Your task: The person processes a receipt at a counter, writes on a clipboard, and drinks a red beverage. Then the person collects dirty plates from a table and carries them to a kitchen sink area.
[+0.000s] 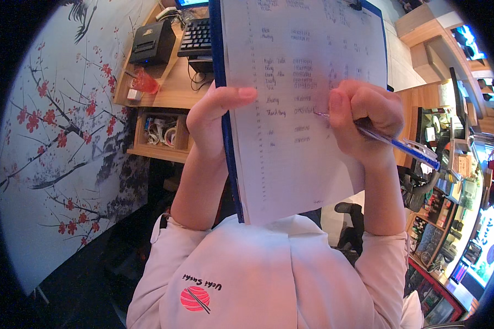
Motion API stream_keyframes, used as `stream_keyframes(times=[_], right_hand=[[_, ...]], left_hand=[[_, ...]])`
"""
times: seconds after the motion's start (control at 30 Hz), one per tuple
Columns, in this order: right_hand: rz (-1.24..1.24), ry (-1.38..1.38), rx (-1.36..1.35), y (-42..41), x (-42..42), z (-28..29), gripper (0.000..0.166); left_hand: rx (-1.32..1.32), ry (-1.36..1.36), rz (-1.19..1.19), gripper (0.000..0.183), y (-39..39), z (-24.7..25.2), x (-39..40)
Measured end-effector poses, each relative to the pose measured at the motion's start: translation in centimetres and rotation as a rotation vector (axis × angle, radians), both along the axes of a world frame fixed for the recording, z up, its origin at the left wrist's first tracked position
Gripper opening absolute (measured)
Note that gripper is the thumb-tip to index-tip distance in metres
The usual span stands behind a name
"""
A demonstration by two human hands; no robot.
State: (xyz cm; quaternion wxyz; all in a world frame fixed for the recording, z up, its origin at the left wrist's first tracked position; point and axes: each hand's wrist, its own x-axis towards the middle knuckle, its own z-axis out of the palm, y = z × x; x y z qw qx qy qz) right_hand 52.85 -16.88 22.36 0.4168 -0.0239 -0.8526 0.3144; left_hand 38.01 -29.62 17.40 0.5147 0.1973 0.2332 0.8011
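Observation:
A blue clipboard [231, 164] bearing a sheet of paper [288, 172] with handwritten rows spans the middle of the view. My left hand [214, 115] grips the clipboard's left edge, its thumb lying over the paper. In my right hand [364, 119] is a clear ballpoint pen [411, 152] with a blue end, held between thumb and fingers. Its tip is at the paper, beside one of the written lines. A black clip shows at the clipboard's top edge.
Behind, on a wooden desk [177, 86], are a black receipt printer [150, 43], a black keyboard [195, 37] and a cup of red drink [144, 83]. Below, an open drawer [160, 152] holds rolls of tape. A floral wall [57, 135] stands left; shelves [436, 214] stand right.

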Motion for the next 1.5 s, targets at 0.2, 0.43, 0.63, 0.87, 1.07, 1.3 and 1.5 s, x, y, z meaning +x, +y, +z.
stream_keyframes(times=[0.2, 0.43, 0.63, 0.87, 1.07, 1.3, 1.5], right_hand=[[0.017, 0.057, -0.088, -0.2, -1.3, -1.0, 0.034], [0.066, 0.053, -0.213, 0.2, -1.4, -2.6, 0.032], [0.133, 0.147, -0.658, 3.1, 2.5, -1.6, 0.02], [-0.118, 0.117, -0.9, 1.4, 10.0, -2.9, 0.034], [-0.289, 0.152, -1.021, 3.0, 13.8, -4.4, 0.035], [-0.254, 0.129, -0.994, 3.6, 14.4, -4.3, 0.039], [-0.268, 0.091, -0.808, 4.6, 14.1, -4.7, 0.045]], left_hand=[[0.025, 0.007, -0.001, 0.034, 0.3, -0.9, -1.1], [0.21, -0.065, -0.045, 0.033, 0.6, -2.6, -1.5], [0.182, -0.119, -0.044, 0.031, -0.1, -7.2, -3.9], [0.326, -0.252, -0.192, 0.045, -1.6, -10.0, -6.6], [0.305, -0.211, -0.127, 0.054, -0.6, -9.0, -6.1], [0.214, -0.137, -0.057, 0.054, 1.0, -7.9, -4.2], [0.148, -0.088, -0.006, 0.057, 1.4, -7.2, -3.8]])
